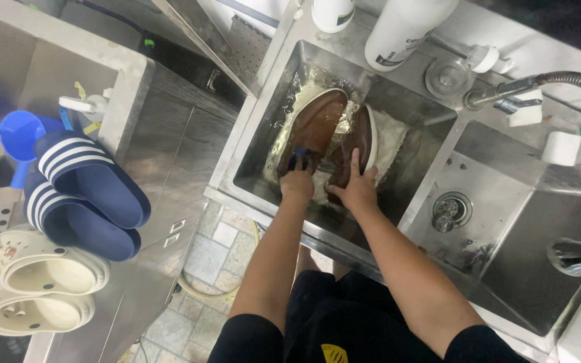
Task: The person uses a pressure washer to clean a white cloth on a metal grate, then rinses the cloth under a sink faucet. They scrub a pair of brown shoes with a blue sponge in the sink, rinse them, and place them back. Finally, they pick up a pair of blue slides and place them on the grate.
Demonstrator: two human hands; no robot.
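A stainless-steel washing station fills the view from above, with a tiled floor (216, 249) showing below its front edge. The deep left steel sink basin (263, 114) holds soapy water, which is why the pair of brown leather shoes (327, 131) lies there, side by side, toes pointing away from the person and foam gathered around the soles. The shallower right basin (506, 222) holds no water, its round drain (450, 208) exposed, and a flexible metal tap hose (559, 82) reaches in from the right.

On the steel shelf at left, a pair of navy slide sandals with white stripes (82, 195) and a pair of cream clogs (35, 289) lie stacked, kept out of the wet. Two white plastic bottles (405, 30) stand behind the sink, within reach.

The right hand (354, 188) lies flat with fingers spread on the right shoe, seemingly to keep it steady. The left hand (297, 183) is closed around a small blue scrubbing tool (299, 158), pressed against the left shoe's heel end; whether it is a brush or a sponge I cannot tell.
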